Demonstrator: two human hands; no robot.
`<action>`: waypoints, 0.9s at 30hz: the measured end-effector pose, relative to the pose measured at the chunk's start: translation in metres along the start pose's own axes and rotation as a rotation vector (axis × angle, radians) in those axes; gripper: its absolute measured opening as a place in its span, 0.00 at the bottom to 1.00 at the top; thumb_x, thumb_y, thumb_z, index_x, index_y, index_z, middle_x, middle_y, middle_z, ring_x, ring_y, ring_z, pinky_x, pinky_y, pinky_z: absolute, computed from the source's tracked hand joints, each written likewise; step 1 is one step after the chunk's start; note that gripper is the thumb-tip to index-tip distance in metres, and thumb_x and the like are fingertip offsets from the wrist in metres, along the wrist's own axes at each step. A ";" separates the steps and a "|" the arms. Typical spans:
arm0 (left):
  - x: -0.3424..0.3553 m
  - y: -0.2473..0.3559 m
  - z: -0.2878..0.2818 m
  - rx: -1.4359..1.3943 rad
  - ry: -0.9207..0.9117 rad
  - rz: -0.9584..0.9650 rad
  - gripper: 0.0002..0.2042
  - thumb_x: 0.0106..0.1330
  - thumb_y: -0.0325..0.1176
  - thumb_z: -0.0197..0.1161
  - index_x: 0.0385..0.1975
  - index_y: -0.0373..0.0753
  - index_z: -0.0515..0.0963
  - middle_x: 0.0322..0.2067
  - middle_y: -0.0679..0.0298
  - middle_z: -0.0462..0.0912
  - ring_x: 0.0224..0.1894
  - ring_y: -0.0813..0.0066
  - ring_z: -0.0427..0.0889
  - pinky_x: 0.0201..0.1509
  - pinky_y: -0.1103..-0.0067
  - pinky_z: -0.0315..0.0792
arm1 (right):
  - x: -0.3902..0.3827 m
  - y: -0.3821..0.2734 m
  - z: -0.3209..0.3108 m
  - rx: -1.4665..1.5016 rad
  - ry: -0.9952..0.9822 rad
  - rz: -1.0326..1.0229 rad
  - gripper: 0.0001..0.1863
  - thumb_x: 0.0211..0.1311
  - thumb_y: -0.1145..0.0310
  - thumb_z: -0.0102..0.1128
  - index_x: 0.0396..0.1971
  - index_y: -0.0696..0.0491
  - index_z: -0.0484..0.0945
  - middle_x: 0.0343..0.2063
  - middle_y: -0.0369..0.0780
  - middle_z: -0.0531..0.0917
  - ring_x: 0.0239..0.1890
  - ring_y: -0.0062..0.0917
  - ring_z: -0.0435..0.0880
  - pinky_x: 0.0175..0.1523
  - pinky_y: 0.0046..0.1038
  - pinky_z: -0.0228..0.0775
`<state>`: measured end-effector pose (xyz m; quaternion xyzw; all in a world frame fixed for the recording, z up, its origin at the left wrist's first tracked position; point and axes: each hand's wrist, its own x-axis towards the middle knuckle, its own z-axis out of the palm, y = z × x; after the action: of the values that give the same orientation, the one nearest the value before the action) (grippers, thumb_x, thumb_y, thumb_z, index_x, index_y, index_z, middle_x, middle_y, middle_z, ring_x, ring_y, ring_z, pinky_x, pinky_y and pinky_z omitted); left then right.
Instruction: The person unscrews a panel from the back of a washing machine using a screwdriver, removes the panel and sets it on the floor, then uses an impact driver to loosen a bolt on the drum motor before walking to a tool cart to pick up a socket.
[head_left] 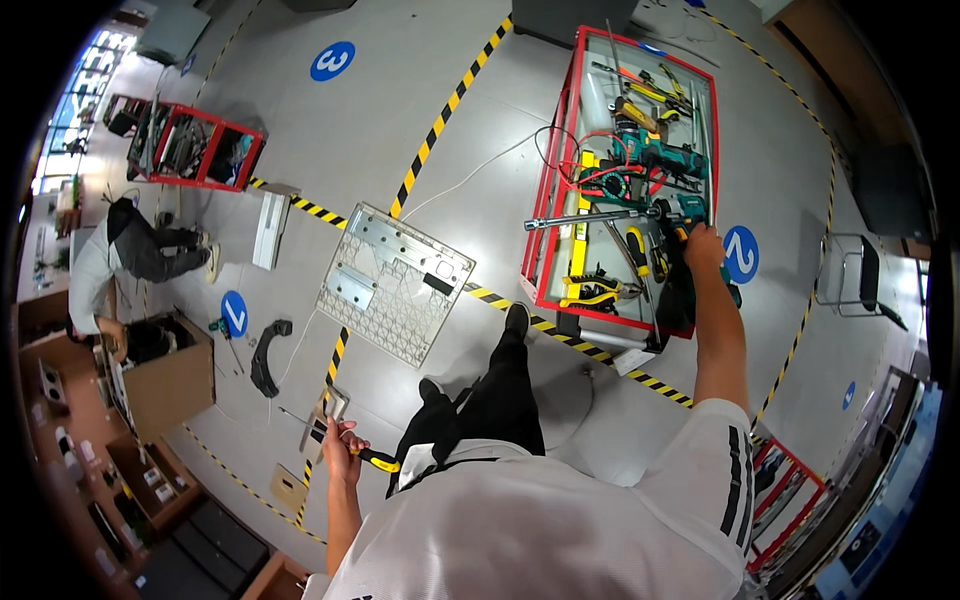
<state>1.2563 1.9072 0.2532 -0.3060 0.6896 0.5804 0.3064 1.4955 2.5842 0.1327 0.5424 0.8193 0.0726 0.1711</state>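
My left hand (342, 448) holds a long screwdriver with a yellow and black handle (382, 461), low at the left of my body. My right hand (704, 246) grips a green and black power drill (690, 210) at the right side of the red-framed tool cart (547, 240). Around it in the cart lie a long socket wrench (560, 220), a yellow level (579, 245), pliers (600, 291), another screwdriver (637, 250) and red cables (625, 150).
A pale panel (385, 305) lies on the floor before my feet, near cables and a curved dark part (265, 355). At left another person (100, 250) bends over a cardboard box (165, 390). A second cart (210, 150) stands behind them; a folding chair (852, 275) is at right.
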 end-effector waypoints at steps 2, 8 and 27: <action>-0.003 -0.005 0.010 0.000 0.014 -0.020 0.24 0.67 0.53 0.44 0.30 0.34 0.69 0.08 0.69 0.59 0.12 0.76 0.63 0.24 0.75 0.68 | 0.008 0.006 0.013 -0.016 0.055 -0.001 0.09 0.52 0.69 0.59 0.33 0.53 0.74 0.38 0.43 0.76 0.39 0.39 0.79 0.39 0.35 0.75; -0.003 -0.023 0.023 -0.035 -0.017 -0.031 0.24 0.68 0.53 0.43 0.28 0.33 0.70 0.08 0.69 0.60 0.12 0.77 0.64 0.24 0.76 0.69 | 0.007 0.010 0.004 0.163 -0.060 -0.029 0.22 0.46 0.70 0.63 0.42 0.53 0.65 0.39 0.49 0.75 0.42 0.47 0.77 0.44 0.42 0.72; 0.009 -0.072 -0.065 -0.253 0.104 0.003 0.33 0.63 0.60 0.44 0.16 0.32 0.77 0.12 0.60 0.74 0.16 0.72 0.74 0.26 0.78 0.71 | -0.140 0.010 -0.041 0.718 -0.163 -0.324 0.38 0.38 0.74 0.59 0.56 0.61 0.59 0.51 0.51 0.70 0.53 0.41 0.70 0.59 0.32 0.59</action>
<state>1.3025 1.8325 0.2110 -0.3707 0.6263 0.6465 0.2286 1.5390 2.4628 0.2017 0.4353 0.8513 -0.2895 0.0445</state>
